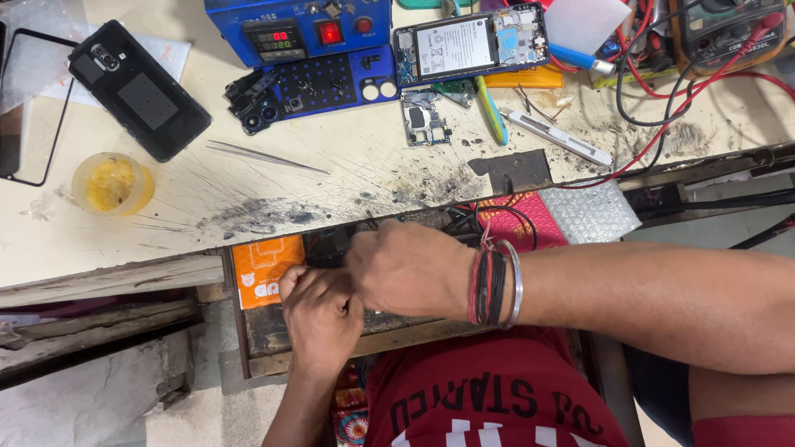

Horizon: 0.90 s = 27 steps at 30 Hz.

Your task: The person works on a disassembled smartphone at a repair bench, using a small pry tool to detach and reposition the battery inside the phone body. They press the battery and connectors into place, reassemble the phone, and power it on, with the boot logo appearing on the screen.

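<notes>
Head camera, looking straight down at a scarred, pale workbench (356, 174) and an open wooden drawer (273, 331) below its front edge. At the centre of the view both hands meet over the drawer; the left hand (319, 319) rises from six o'clock, fingers curled into a loose fist, knuckles up; whether it grips anything cannot be told, since the palm is hidden. The right hand (410, 269) comes in from three o'clock, palm down, fingers bent and touching the left hand's fingers; what it pinches, if anything, is hidden too. Red and black threads and a metal bangle (497, 285) circle the right wrist. Just beside the left hand, at its ten o'clock, an orange packet (261, 269) lies in the drawer; at the right hand's two o'clock sit a red patterned pouch (538, 219) and a piece of bubble wrap (592, 211).

On the bench: at eleven o'clock a black phone (137, 91) lies back up; below it, at nine o'clock, a round tub of yellow paste (112, 184); thin tweezers (265, 156) lie near the middle; at twelve o'clock stands a blue heating station (298, 29) with a blue screw mat (319, 87) in front; at one o'clock an opened phone (472, 45) shows its battery; red and black leads (662, 108) trail at two o'clock.
</notes>
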{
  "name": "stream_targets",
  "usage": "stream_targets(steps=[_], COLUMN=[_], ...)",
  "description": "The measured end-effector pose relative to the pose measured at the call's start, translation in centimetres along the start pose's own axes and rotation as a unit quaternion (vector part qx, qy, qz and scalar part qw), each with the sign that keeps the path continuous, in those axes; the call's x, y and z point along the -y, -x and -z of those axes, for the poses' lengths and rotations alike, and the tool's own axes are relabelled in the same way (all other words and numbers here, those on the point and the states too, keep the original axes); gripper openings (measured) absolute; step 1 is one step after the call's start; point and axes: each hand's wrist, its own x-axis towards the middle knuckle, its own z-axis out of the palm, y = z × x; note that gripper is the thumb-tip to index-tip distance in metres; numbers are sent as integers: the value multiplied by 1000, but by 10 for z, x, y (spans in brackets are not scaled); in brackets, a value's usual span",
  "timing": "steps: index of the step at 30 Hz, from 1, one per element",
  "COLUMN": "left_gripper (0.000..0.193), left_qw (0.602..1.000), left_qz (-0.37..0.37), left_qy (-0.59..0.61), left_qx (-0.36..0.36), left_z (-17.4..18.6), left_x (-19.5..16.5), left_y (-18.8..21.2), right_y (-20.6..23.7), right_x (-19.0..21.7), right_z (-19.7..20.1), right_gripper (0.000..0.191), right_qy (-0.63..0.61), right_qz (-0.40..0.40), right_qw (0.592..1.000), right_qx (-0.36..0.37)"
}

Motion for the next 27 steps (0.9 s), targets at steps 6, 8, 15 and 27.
stream_targets(steps=[6,8,15,27], left_gripper=[14,17,17,7], left_qw=[1000,1000,999,999], left_qz=[-12,-1,-13,8], left_qy=[25,3,23,42], left_qx=[-10,-1,-21,-23], left_z=[2,2,9,15], left_x=[-1,-2,-10,-19], left_y=[0,-2,-8,-12], right_y=[0,2,6,17], right_x=[1,2,-2,-9], right_z=[4,6,12,27], right_gripper=[23,19,19,13], right_qy=[-76,-8,3,41], right_qz=[-109,-40,13,-57], right_qw=[987,999,998,998], right_qx=[95,-24,-60,4])
